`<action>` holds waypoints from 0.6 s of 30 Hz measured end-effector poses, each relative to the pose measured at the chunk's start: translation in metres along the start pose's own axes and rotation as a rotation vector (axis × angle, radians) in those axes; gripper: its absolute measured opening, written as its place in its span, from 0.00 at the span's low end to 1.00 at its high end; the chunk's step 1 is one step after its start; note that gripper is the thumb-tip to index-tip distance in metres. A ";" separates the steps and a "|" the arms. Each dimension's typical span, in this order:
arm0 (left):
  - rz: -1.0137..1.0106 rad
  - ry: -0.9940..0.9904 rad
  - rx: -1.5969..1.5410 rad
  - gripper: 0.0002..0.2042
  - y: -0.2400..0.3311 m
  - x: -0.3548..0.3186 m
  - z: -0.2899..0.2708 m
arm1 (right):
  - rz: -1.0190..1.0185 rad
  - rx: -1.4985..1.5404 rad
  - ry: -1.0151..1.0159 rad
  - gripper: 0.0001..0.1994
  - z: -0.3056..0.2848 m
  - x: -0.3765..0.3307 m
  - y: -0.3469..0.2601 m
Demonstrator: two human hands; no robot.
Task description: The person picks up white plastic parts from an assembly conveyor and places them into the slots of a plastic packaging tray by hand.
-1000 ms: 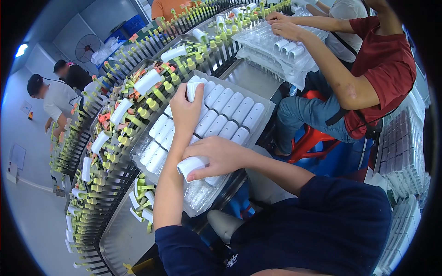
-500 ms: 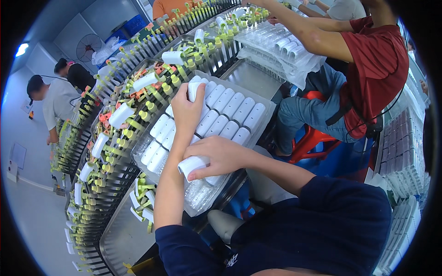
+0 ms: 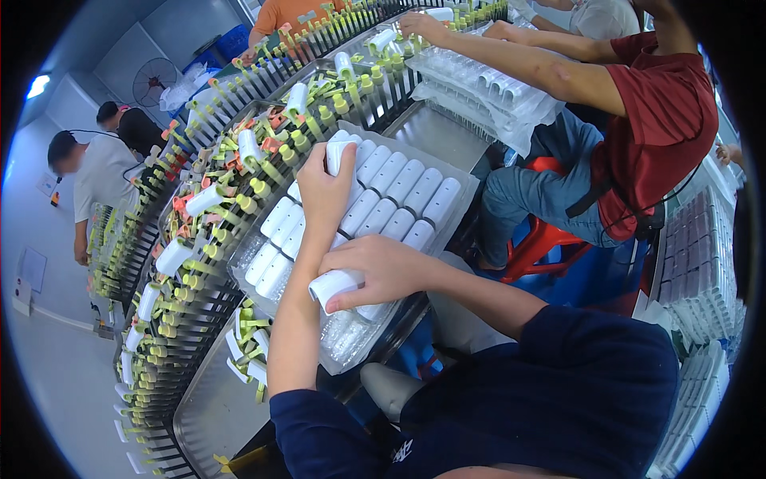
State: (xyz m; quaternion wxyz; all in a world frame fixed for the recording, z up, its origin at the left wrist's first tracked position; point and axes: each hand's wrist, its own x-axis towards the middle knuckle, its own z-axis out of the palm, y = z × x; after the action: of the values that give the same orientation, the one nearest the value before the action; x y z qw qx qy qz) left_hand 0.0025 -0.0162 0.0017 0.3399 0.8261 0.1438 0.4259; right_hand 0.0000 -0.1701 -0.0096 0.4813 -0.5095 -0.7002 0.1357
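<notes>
White plastic tubes, two in hand: one (image 3: pixel 335 284) clamped in the right hand (image 3: pixel 381 270) at the near edge of the clear tray (image 3: pixel 459 199) of like tubes, one (image 3: pixel 338 156) pinched by the left hand (image 3: pixel 325 191) at its far-left side, pegged conveyor rack (image 3: pixel 215 239) left.

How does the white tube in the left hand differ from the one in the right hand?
The tube in the left hand, the far tube, stands nearly upright over the far rows of the clear tray. The tube in the right hand, the near tube, lies almost level above the tray's near end. The far tube shows only its top; the near tube shows its side and open end. Both are white, cylindrical and gripped.
</notes>
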 end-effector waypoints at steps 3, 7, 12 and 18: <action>-0.006 -0.002 0.015 0.17 0.002 0.000 -0.001 | 0.030 -0.015 -0.026 0.22 -0.002 0.000 -0.002; 0.014 0.005 0.023 0.17 0.001 0.000 0.000 | 0.027 0.000 -0.018 0.22 -0.003 0.001 -0.003; 0.010 0.013 0.023 0.17 0.002 0.000 0.001 | 0.018 0.001 -0.010 0.23 -0.001 0.000 -0.001; -0.005 -0.004 0.029 0.16 0.003 0.000 0.000 | 0.006 -0.001 0.005 0.23 -0.001 -0.001 -0.001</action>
State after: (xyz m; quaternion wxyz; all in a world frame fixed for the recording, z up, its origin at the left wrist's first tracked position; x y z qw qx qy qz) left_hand 0.0026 -0.0185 0.0037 0.3293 0.8314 0.1511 0.4213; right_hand 0.0002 -0.1717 -0.0088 0.4822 -0.5123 -0.6976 0.1356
